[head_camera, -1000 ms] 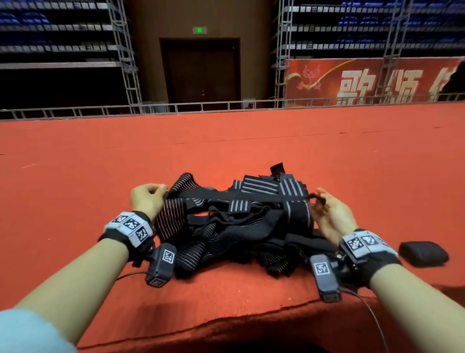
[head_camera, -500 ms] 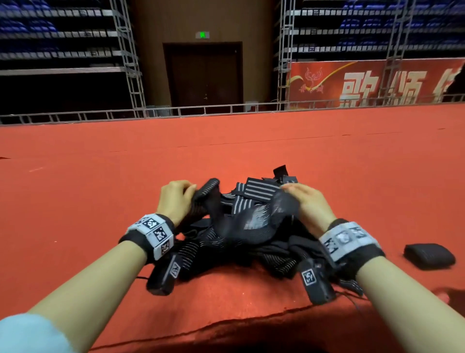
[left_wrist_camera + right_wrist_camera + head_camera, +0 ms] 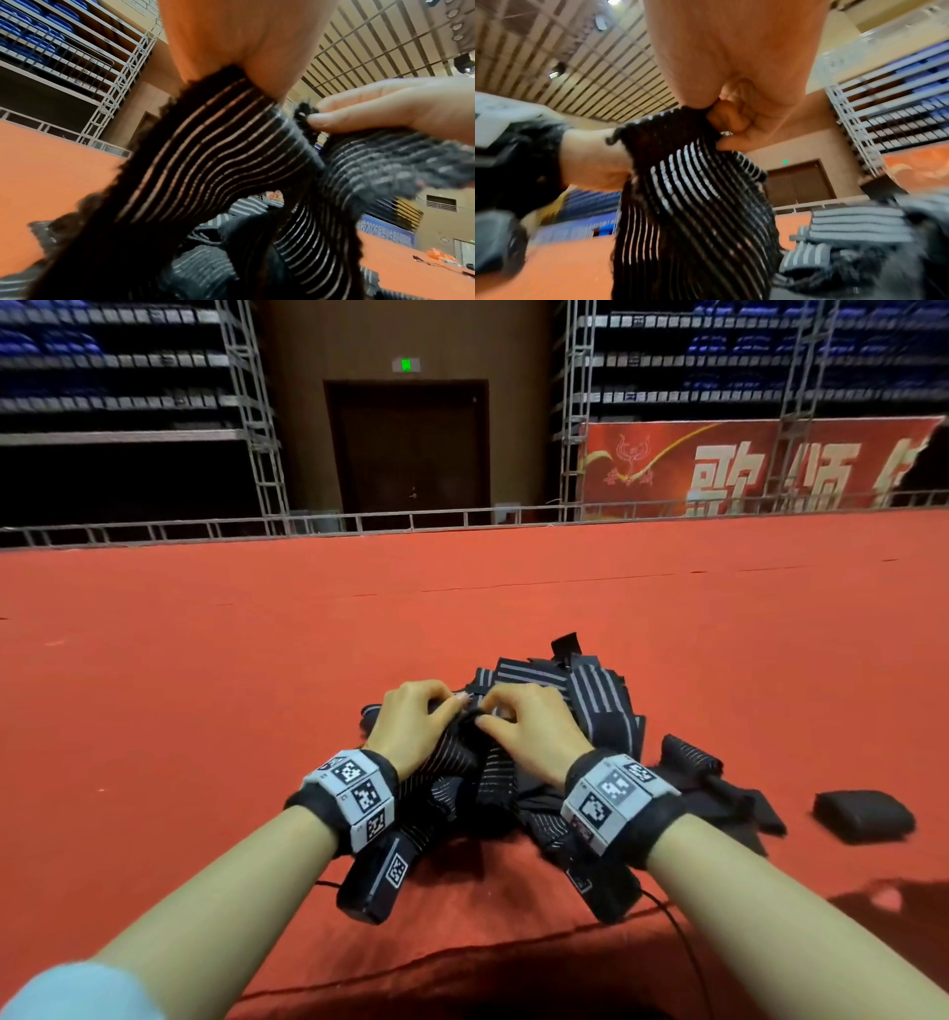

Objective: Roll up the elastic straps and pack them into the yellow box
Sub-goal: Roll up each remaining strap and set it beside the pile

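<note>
My left hand (image 3: 411, 726) and my right hand (image 3: 529, 737) are close together, almost touching, and both pinch the same end of one elastic strap (image 3: 205, 146). In the wrist views my left fingers (image 3: 231, 50) are curled on the black fabric with thin pale stripes, and my right fingers (image 3: 731, 119) are folded tight on its edge. The strap hangs down from my fingertips to the pile of straps (image 3: 601, 706), which lies under and just behind my hands on the red carpet (image 3: 205, 685). To the right of my right hand, well apart, lies one dark rolled bundle (image 3: 862, 814). I do not see the yellow box in any view.

I judge the strap is light, soft and stretchy, with no stiffness, so it will sag and twist when I hold it loosely. I think the best place to hold is the short end, thumbs on the first fold, so the roll starts tight. The other straps can tangle with it.
</note>
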{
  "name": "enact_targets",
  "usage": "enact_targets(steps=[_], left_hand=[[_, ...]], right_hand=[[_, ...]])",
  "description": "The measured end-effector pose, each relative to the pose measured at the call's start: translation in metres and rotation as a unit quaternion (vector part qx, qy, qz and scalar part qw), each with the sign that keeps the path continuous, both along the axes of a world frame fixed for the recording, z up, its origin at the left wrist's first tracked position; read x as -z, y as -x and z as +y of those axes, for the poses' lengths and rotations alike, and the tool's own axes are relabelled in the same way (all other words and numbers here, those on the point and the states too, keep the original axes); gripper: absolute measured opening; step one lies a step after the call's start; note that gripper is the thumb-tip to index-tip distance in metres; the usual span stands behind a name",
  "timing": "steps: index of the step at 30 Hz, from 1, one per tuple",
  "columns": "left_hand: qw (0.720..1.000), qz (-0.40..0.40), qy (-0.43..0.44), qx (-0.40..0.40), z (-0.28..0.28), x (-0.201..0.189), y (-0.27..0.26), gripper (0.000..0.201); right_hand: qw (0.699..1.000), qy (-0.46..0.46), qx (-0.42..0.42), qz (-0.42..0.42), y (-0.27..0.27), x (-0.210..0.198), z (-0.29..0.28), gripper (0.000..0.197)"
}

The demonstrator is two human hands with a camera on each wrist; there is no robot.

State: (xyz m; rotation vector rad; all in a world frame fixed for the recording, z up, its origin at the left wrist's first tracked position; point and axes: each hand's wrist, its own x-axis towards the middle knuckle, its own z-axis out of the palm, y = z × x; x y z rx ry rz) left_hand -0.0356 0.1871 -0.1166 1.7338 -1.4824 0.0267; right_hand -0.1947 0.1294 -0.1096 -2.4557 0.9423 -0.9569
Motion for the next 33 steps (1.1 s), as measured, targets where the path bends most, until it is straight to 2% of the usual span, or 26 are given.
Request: enact_targets(steps=[2,4,6,9,11,13,15,17,20,22,23,25,28,30,32,33], left_hand=[[0.999,0.010,0.032,-0.010,0.006,0.002,-0.010,0.023],[0.997,0.025,0.056,-0.042,0.013,0.003,-0.027,0.022],[0.995,0.038,0.055,-0.071,0.021,0.004,-0.042,0.026],[0.992,0.093,0.031,-0.074,0.020,0.004,-0.054,0.037],[0.986,0.153,0.036,-0.057,0.013,0.006,-0.058,0.040],[0.974,0.220,0.046,-0.043,0.010,0.006,-0.060,0.038],[0.965,0.253,0.050,-0.039,0.010,0.006,-0.059,0.031],[0.964,0.255,0.060,-0.041,0.011,0.006,-0.059,0.021],[0.959,0.267,0.078,-0.048,0.010,0.006,-0.058,0.016],[0.950,0.301,0.075,-0.027,0.008,0.005,-0.054,0.015],[0.946,0.315,0.071,-0.016,0.007,0.004,-0.051,0.013],[0.945,0.320,0.062,-0.005,0.006,0.003,-0.046,0.007],[0.951,0.304,0.062,-0.003,0.003,0.001,-0.044,0.005],[0.952,0.299,0.064,-0.004,0.004,-0.001,-0.047,0.009],[0.954,0.290,0.073,-0.014,0.007,-0.004,-0.050,0.015],[0.956,0.282,0.080,-0.021,0.009,-0.006,-0.051,0.018]], right_hand=[[0.994,-0.075,0.061,-0.057,0.010,0.003,-0.014,0.005],[0.976,-0.149,0.104,-0.121,0.028,0.006,-0.030,0.016],[0.967,-0.191,0.092,-0.143,0.040,0.007,-0.039,0.027],[0.956,-0.256,0.037,-0.142,0.039,0.006,-0.039,0.023],[0.931,-0.324,0.038,-0.165,0.035,0.004,-0.039,0.018],[0.889,-0.395,0.055,-0.224,0.034,0.000,-0.040,0.016],[0.850,-0.450,0.054,-0.268,0.034,-0.003,-0.040,0.026],[0.830,-0.476,0.032,-0.290,0.035,-0.005,-0.037,0.032],[0.794,-0.514,-0.066,-0.316,0.034,-0.011,-0.027,0.022],[0.786,-0.525,-0.122,-0.304,0.032,-0.014,-0.020,0.023],[0.790,-0.521,-0.141,-0.291,0.030,-0.015,-0.017,0.027],[0.818,-0.490,-0.156,-0.260,0.026,-0.016,-0.011,0.033],[0.883,-0.403,-0.132,-0.202,0.019,-0.014,-0.002,0.017],[0.929,-0.317,-0.087,-0.170,0.018,-0.011,-0.002,0.014],[0.944,-0.272,-0.067,-0.178,0.018,-0.010,-0.003,0.013],[0.938,-0.281,-0.078,-0.187,0.019,-0.009,-0.007,0.014]])
